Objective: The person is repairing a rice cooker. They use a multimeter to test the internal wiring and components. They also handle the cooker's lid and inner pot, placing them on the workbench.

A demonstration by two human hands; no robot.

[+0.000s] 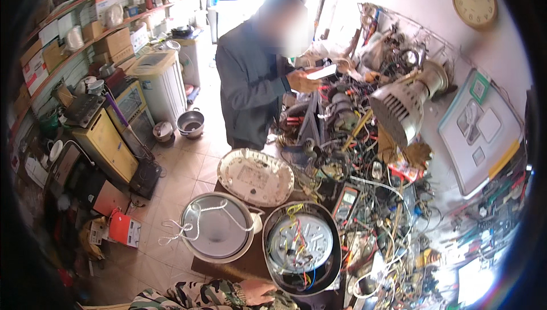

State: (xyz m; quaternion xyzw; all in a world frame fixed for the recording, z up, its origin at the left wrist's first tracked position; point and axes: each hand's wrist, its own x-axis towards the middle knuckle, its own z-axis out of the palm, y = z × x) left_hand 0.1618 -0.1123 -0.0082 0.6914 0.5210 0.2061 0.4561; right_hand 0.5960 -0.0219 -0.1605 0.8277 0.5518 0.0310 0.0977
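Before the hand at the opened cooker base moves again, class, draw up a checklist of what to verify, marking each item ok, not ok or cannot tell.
1. Opened cooker base sits flat on the bench, wiring up: ok.
2. Hand rests at the base's near rim: ok; whether it holds anything: cannot tell.
3. Other hand in view: not ok, only one camouflage sleeve shows.
4. Coloured wires inside the base lie uncovered; whether any is loose: cannot tell.
5. Inner pot with white cord across it stands apart, left of the base: ok.
6. Bench right of the base free of clutter: not ok, tangled cables crowd it.
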